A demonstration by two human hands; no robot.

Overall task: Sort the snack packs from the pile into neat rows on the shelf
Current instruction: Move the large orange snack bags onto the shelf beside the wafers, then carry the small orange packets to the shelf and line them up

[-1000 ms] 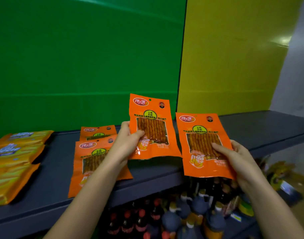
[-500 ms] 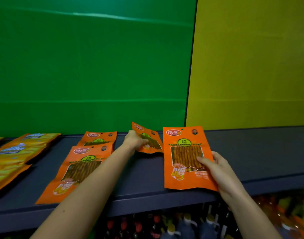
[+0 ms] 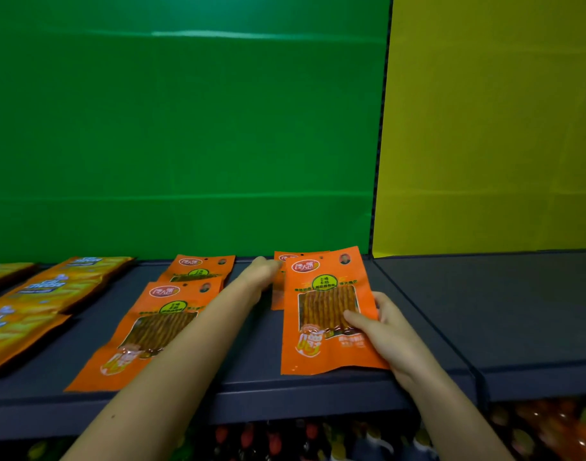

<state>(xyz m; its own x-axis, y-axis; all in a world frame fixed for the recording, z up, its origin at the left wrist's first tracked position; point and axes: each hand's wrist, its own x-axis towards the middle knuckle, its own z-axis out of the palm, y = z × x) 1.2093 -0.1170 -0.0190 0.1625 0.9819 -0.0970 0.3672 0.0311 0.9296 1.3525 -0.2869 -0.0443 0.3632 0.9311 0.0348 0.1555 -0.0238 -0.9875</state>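
Observation:
Two orange snack packs lie in a column on the dark grey shelf (image 3: 484,311): a front one (image 3: 158,331) and a back one (image 3: 201,267). To their right, my right hand (image 3: 384,331) grips a third orange pack (image 3: 321,294) by its right edge, thumb on its face, and the pack lies almost flat near the shelf's front edge. Behind it, a fourth orange pack (image 3: 278,294) lies mostly hidden. My left hand (image 3: 261,274) reaches over the shelf and holds that back pack at its left edge; the hand is blurred.
Yellow snack packs (image 3: 61,287) lie in rows at the far left of the shelf. A seam (image 3: 428,327) splits the shelf, with bare surface to its right. Green and yellow panels form the back wall. Bottles (image 3: 285,440) stand on the level below.
Both packs came down from the air onto the shelf. My left hand pushed its pack to the back, and my right hand slid its pack in front, overlapping it.

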